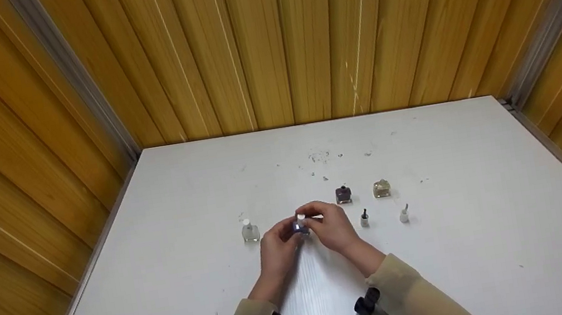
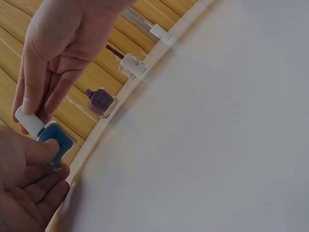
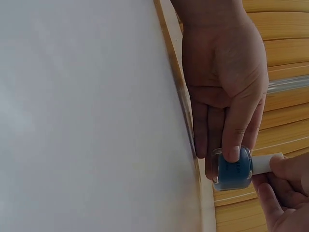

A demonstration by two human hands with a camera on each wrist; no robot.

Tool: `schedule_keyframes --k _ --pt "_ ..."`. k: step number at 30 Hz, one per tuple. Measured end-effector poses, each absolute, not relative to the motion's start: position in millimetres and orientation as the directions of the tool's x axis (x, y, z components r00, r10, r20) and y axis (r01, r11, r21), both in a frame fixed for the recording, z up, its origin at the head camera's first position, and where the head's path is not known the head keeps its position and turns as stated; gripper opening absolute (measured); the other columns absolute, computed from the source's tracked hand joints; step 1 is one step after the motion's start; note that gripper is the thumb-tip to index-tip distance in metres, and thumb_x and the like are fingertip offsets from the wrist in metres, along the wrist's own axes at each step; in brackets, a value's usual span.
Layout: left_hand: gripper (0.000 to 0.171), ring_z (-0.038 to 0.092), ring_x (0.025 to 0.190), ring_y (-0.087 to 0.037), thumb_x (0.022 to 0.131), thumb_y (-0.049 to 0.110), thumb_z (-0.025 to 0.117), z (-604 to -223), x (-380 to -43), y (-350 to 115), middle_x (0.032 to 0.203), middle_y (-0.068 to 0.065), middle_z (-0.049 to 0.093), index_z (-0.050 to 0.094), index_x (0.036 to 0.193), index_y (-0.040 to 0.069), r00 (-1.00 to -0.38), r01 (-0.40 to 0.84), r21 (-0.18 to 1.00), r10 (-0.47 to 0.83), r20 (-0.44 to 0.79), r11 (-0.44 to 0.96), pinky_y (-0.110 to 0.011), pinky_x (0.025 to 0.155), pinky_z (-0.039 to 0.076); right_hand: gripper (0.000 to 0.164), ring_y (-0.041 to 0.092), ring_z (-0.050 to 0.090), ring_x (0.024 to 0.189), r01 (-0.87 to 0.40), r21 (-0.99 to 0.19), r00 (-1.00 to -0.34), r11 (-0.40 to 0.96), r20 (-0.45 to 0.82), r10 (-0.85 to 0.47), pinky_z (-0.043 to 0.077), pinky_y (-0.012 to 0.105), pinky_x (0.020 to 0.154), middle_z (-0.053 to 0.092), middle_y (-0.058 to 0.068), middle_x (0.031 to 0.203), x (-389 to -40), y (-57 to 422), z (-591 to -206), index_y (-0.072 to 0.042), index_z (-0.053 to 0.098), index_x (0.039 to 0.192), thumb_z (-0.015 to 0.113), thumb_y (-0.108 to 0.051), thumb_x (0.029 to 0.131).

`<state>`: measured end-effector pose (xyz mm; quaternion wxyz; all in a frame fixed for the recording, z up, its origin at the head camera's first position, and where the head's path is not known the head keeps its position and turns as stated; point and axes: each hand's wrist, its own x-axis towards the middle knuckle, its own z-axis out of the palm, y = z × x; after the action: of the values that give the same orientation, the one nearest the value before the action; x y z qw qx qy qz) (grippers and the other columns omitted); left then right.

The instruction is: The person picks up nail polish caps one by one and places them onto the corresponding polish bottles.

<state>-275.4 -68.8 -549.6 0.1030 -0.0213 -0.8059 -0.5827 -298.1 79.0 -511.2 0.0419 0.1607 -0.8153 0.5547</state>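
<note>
A small bottle of blue nail polish (image 2: 63,141) is gripped by its body between the thumb and fingers of my left hand (image 1: 276,251). The thumb and fingers of my right hand (image 1: 335,228) pinch its white cap (image 2: 30,122), which sits on the bottle's neck. To the left of my hands stands a bottle of clear nail polish (image 1: 251,234) with its white cap on. Beyond my right hand are an uncapped purple nail polish bottle (image 1: 343,196) and an uncapped pale gold one (image 1: 382,189).
Two white brush caps, one with a dark brush (image 1: 364,219) and another (image 1: 404,214) farther right, stand brush up in front of the uncapped bottles. Everything rests on a white table (image 1: 157,228) with wood-panelled walls (image 1: 263,42) around it. Small marks dot the tabletop.
</note>
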Motion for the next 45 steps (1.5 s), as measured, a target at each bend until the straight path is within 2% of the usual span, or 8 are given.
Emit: schedule_keyframes --k 9,15,24,29,33,38,42,45 --pt "0.036 0.070 0.117 -0.036 0.086 -0.014 0.064 -547 -276 -69 0.121 -0.025 0.073 0.069 0.121 -0.009 -0.958 0.132 0.896 -0.178 0.226 0.425 -0.045 0.100 0.058 0.019 0.032 0.071 0.107 -0.280 -0.882 -0.952 0.380 0.203 -0.230 0.060 0.042 0.094 0.076 0.018 0.108 -304 61 -508 0.002 0.075 0.109 0.069 0.006 0.091" --pt "0.033 0.068 0.120 -0.037 0.090 -0.016 0.059 -546 -276 -70 0.123 -0.026 0.072 0.068 0.122 -0.010 -0.959 0.084 0.907 -0.213 0.186 0.412 -0.045 0.102 0.057 0.018 0.033 0.072 0.106 -0.311 -0.872 -0.941 0.378 0.227 -0.251 0.060 0.043 0.094 0.077 0.019 0.106 -305 53 -510 0.003 0.075 0.107 0.068 0.007 0.090" --pt "0.032 0.070 0.115 -0.037 0.089 -0.019 0.055 -545 -274 -72 0.118 -0.028 0.072 0.067 0.118 -0.012 -0.949 0.109 0.884 -0.218 0.229 0.455 -0.044 0.096 0.060 0.019 0.032 0.073 0.105 -0.329 -0.858 -0.935 0.395 0.237 -0.263 0.060 0.043 0.094 0.078 0.017 0.106 -305 47 -511 0.000 0.076 0.107 0.067 0.006 0.091" --pt "0.029 0.069 0.116 -0.037 0.090 -0.016 0.057 -544 -274 -72 0.117 -0.027 0.073 0.068 0.117 -0.012 -0.943 0.107 0.884 -0.235 0.235 0.454 -0.046 0.097 0.059 0.019 0.032 0.073 0.105 -0.337 -0.862 -0.932 0.380 0.249 -0.263 0.061 0.043 0.093 0.077 0.017 0.107 -305 45 -512 0.001 0.075 0.108 0.068 0.006 0.091" --pt "0.031 0.068 0.119 -0.037 0.093 -0.013 0.058 -544 -274 -71 0.122 -0.027 0.071 0.066 0.123 -0.011 -0.944 0.087 0.886 -0.245 0.219 0.455 -0.045 0.098 0.059 0.020 0.032 0.072 0.105 -0.346 -0.857 -0.929 0.382 0.258 -0.264 0.061 0.042 0.092 0.077 0.018 0.107 -305 46 -514 0.002 0.075 0.109 0.069 0.006 0.091" --pt "0.045 0.062 0.129 -0.037 0.094 -0.013 0.054 -540 -272 -69 0.134 -0.028 0.066 0.057 0.138 -0.011 -0.944 0.076 0.878 -0.249 0.216 0.472 -0.046 0.106 0.054 0.024 0.034 0.072 0.107 -0.364 -0.860 -0.922 0.357 0.278 -0.270 0.061 0.044 0.093 0.076 0.019 0.111 -305 48 -514 0.003 0.073 0.114 0.071 0.005 0.090" --pt "0.055 0.055 0.136 -0.038 0.093 -0.014 0.053 -536 -269 -67 0.141 -0.028 0.060 0.046 0.147 -0.011 -0.926 0.120 0.840 -0.246 0.287 0.530 -0.049 0.111 0.049 0.026 0.037 0.071 0.109 -0.379 -0.869 -0.916 0.318 0.304 -0.262 0.060 0.046 0.094 0.076 0.021 0.113 -304 50 -511 0.004 0.072 0.116 0.071 0.005 0.090" --pt "0.059 0.055 0.136 -0.039 0.094 -0.012 0.053 -531 -266 -64 0.149 -0.025 0.055 0.041 0.152 -0.008 -0.907 0.148 0.805 -0.245 0.342 0.575 -0.048 0.104 0.053 0.027 0.037 0.071 0.110 -0.391 -0.868 -0.913 0.306 0.325 -0.245 0.060 0.049 0.095 0.076 0.020 0.114 -301 54 -505 0.003 0.072 0.118 0.072 0.003 0.090"
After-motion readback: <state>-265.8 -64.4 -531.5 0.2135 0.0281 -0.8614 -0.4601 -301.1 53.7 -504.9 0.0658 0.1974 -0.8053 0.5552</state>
